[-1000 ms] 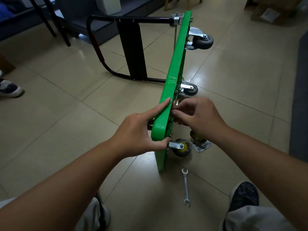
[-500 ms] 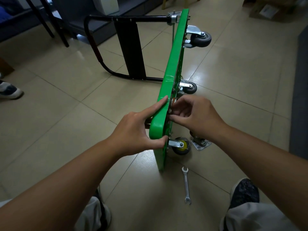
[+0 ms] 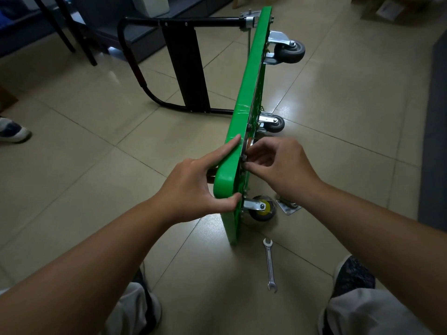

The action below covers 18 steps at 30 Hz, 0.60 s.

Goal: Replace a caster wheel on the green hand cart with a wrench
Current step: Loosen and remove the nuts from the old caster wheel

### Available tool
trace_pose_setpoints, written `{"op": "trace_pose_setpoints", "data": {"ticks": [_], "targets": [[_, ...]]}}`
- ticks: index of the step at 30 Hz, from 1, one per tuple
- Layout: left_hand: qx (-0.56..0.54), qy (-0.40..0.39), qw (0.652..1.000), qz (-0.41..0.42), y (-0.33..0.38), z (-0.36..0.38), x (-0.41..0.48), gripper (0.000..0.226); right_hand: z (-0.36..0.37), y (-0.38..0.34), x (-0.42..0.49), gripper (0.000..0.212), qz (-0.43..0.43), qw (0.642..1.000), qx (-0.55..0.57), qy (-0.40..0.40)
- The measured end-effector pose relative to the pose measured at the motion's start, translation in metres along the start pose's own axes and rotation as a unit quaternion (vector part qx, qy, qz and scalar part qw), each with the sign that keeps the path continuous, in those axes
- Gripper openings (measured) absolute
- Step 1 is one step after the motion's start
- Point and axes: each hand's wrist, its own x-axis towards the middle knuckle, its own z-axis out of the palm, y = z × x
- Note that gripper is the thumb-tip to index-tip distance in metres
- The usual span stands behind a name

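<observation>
Holding hand: the left hand (image 3: 193,187) grips the near top corner of the green hand cart (image 3: 251,93). Its thumb is hooked under the rounded corner and its forefinger lies straight along the edge. The other fingers are hidden behind the deck.
Working hand: the right hand (image 3: 283,170) is curled at the underside, thumb and fingertips pinching a small metal fitting (image 3: 244,163) against the deck. A brown-orange round part (image 3: 249,143) shows just above the fingers, too hidden to name.
Hands together: they sit on opposite faces of the deck, with only its thickness between them.
Cart: it stands on its long edge on the tiled floor (image 3: 350,105), underside facing right. The black handle (image 3: 183,68) juts left from the far end.
Mounted casters: a yellow-hubbed caster (image 3: 262,209) sits just below the right hand. Two grey casters (image 3: 289,50) are fixed farther along the underside.
Loose caster: it lies on the floor (image 3: 289,205) just right of the yellow-hubbed one, partly covered by the right wrist.
Wrench: the wrench (image 3: 270,264) lies flat on the floor near the cart's near corner, touched by neither hand.
In the way: the deck's edge hides most of the underside, and the right hand covers the spot it works on.
Around: the person's dark shoe (image 3: 353,276) is at lower right, and another shoe (image 3: 13,131) is at the left border.
Since a second ago: the left grip is unchanged and the right fingertips stay at the same spot. The wrench and loose caster lie where they lay.
</observation>
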Motion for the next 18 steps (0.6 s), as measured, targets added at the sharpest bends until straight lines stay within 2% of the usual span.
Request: {"op": "trace_pose_setpoints", "data": {"ticks": [7,13,18], "targets": [[-0.002,-0.005,1.0,-0.001,0.0004,0.0004,0.0004,0.103,-0.0016,0.0019,-0.0006,0.004,0.041,0.992,0.116,0.021],[-0.004,-0.002,1.0,-0.001,0.0008,-0.0004,-0.0005,0.102,0.0003,-0.0001,0.0012,0.007,0.081,0.989,0.126,-0.002],[-0.004,0.002,1.0,0.002,0.0007,0.0004,0.0003,0.102,-0.0016,0.0005,0.0016,0.012,0.047,0.995,0.085,-0.005]]}}
